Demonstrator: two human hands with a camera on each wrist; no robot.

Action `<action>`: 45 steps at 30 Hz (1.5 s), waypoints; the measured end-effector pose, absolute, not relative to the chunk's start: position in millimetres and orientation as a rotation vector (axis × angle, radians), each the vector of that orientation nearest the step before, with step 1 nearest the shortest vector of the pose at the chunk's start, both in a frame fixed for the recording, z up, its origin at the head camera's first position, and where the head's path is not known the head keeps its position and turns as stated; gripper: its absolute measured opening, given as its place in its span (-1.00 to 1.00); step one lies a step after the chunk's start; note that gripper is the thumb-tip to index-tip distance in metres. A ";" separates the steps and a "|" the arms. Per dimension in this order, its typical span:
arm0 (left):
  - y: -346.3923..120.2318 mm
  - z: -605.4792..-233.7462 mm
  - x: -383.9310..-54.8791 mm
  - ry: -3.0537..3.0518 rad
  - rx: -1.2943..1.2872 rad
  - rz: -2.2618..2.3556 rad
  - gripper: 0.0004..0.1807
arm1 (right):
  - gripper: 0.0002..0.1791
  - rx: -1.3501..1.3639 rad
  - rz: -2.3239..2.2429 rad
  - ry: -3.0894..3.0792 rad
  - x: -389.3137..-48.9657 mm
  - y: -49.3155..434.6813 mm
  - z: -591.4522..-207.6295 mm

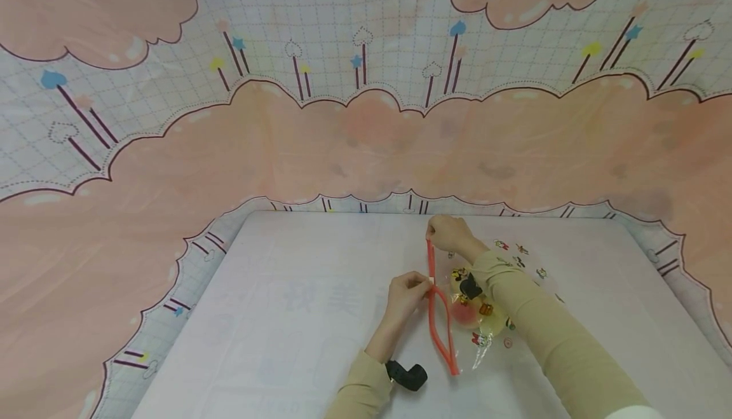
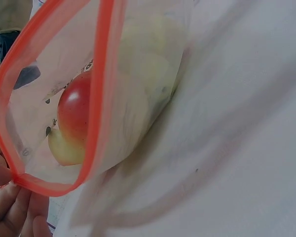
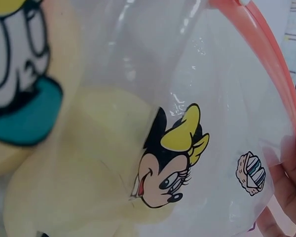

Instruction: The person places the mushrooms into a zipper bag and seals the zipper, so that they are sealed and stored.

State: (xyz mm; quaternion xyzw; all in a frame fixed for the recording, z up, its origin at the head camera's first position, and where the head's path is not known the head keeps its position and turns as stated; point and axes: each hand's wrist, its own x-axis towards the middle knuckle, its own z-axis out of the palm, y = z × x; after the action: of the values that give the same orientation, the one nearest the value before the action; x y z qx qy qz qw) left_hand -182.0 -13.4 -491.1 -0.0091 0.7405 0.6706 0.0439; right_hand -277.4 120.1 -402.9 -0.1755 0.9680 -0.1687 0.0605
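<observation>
A clear zip bag printed with cartoon figures lies on the table, its orange zip edge running near to far. Through the plastic show a red and yellow apple and several pale yellow round fruits. My left hand pinches the zip edge about midway, at a small white slider. At the far end of that edge, my right hand grips the corner. Between the left hand and the near corner the two orange strips gape apart; beyond it they run together.
A white tabletop spreads around the bag, mostly to its left. Behind it hangs a cartoon-printed cloth. Black wrist devices sit on both arms, the left one close to the bag's near corner.
</observation>
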 end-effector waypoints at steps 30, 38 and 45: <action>-11.9 -474.8 -166.2 2.272 -0.013 1.998 -0.84 | -0.82 -0.529 -0.485 2.959 -277.4 121.8 -400.5; -11.7 -482.4 -164.3 2.294 0.020 1.995 -0.85 | -0.82 -0.502 -0.487 2.961 -279.2 124.6 -403.9; -13.0 -487.8 -159.8 2.274 0.021 2.002 -0.85 | -0.82 -0.504 -0.481 2.959 -280.3 125.7 -405.3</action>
State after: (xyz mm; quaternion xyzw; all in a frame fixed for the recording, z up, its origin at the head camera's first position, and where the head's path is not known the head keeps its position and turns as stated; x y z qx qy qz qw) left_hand -159.8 -13.0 -487.8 0.0069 0.7493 0.6598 0.0557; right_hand -280.3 125.7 -405.3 -0.1656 0.9721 -0.1581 0.0509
